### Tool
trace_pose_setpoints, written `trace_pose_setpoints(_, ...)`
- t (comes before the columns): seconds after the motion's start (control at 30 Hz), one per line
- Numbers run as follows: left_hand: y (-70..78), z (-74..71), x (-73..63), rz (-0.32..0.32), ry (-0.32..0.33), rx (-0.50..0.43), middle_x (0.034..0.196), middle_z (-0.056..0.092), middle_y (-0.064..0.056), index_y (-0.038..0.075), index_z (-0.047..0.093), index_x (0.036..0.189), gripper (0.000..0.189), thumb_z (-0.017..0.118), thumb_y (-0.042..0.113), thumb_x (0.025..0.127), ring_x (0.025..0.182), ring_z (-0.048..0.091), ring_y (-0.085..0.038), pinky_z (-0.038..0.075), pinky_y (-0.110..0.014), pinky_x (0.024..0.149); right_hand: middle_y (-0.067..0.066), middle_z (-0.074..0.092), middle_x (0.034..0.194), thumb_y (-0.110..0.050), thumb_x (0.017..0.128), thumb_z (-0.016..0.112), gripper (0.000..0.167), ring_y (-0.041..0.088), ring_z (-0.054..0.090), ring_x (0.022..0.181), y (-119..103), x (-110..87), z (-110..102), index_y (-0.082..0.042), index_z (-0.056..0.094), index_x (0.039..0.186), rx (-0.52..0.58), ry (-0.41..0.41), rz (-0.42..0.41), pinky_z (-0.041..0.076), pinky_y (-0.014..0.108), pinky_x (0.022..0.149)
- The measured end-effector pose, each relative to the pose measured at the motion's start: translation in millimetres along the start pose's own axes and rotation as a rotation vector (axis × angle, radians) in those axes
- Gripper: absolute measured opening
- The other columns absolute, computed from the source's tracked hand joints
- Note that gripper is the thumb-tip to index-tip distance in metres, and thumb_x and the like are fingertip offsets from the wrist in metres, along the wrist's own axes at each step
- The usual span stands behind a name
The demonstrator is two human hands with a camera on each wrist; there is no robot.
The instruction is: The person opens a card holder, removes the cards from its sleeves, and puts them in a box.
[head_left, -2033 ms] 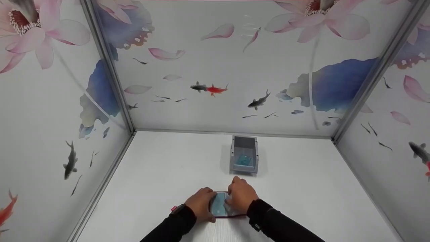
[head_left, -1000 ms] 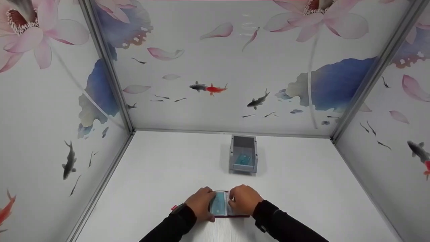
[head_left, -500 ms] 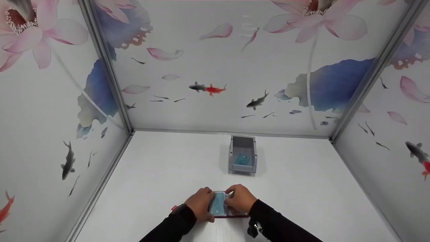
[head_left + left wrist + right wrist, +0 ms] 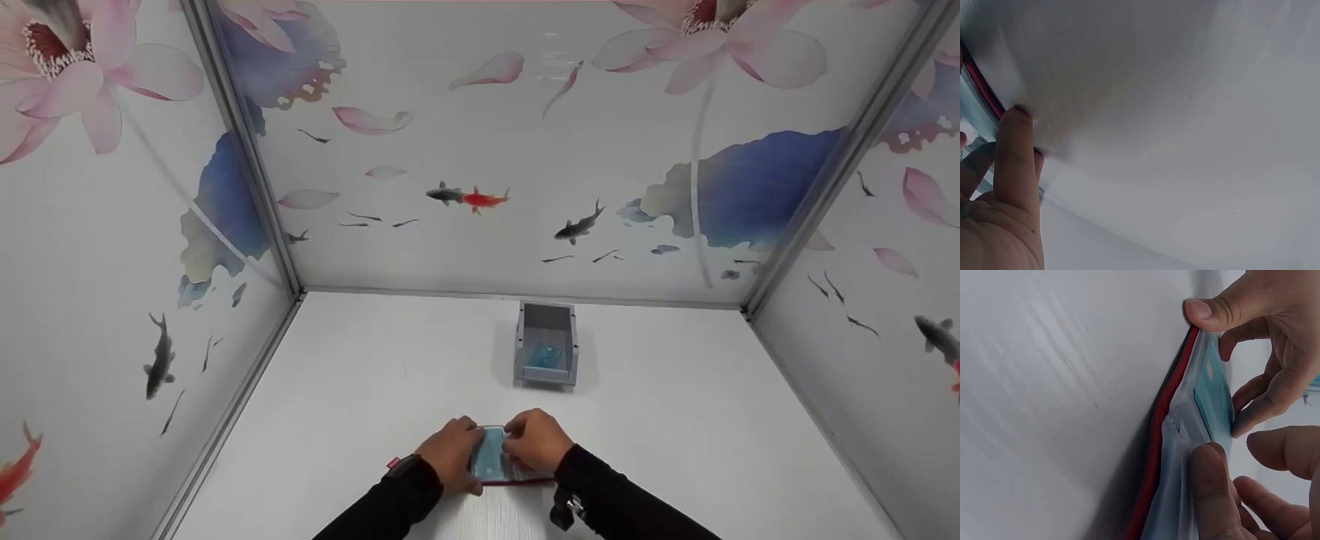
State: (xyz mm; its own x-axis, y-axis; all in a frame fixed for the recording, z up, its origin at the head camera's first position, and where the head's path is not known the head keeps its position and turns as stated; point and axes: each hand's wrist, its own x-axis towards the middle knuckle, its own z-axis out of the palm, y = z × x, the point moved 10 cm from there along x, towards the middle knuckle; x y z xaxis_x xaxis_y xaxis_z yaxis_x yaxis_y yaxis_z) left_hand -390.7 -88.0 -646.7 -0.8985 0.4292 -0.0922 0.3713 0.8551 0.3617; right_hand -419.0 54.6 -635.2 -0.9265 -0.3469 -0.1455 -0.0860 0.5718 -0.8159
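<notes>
A card holder (image 4: 517, 484) with a red cover and clear plastic sleeves lies opened on the white table. A teal card (image 4: 1216, 399) sits in its left-hand sleeve. My left hand (image 4: 451, 455) grips the holder's left end, thumb at the near edge and fingers at the far side. Over the middle of the holder is my right hand (image 4: 541, 441), its thumb (image 4: 1210, 481) against the sleeve beside the card's edge. A gap shows between that thumb and the bent forefinger in the right wrist view. The right half of the holder is mostly hidden under this hand.
Beyond the hands a grey open-front bin (image 4: 547, 376) stands on the table (image 4: 375, 360), with teal cards (image 4: 546, 355) inside. White panels printed with lotus flowers and fish (image 4: 486, 199) enclose the table at the back and both sides.
My right hand drew back rightward off the card's edge about a second ago, then came back left over the sleeve. The left hand has kept its hold in place.
</notes>
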Motion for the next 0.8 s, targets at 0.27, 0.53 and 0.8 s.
trace_pose_setpoints(0.27,-1.2,1.2,1.6,-0.022,-0.003,-0.002,0.145,0.067,-0.009,0.009,0.068,0.153,0.090,0.108,0.037,0.077,0.126,0.065,-0.021,0.059,-0.039,0.110,0.008,0.081,0.101,-0.004,0.093,0.079,0.029,0.013,0.073,0.079,-1.5,-0.4,0.0,0.007,0.083,0.119,0.000,-0.005,-0.014,0.061,0.026,0.068)
trace_pose_setpoints(0.53,2.0,-3.4,-1.1,-0.003,0.010,-0.004,0.140,0.067,-0.009,0.007,0.070,0.150,0.088,0.109,0.036,0.076,0.121,0.064,-0.021,0.059,-0.039,0.107,0.020,0.086,0.097,-0.008,0.093,0.078,0.045,0.022,0.082,0.076,11.1,-1.7,2.2,0.013,0.075,0.132,0.208,-0.042,0.137,0.065,0.031,0.063)
trace_pose_setpoints(0.8,-2.1,2.5,2.3,0.028,0.030,-0.019,0.133,0.067,-0.004,0.008,0.069,0.149,0.089,0.110,0.036,0.075,0.114,0.060,-0.015,0.059,-0.036,0.104,0.016,0.083,0.092,-0.009,0.098,0.075,0.043,0.014,0.073,0.065,20.5,-1.9,14.9,0.013,0.074,0.134,0.369,-0.096,0.233,0.063,0.027,0.061)
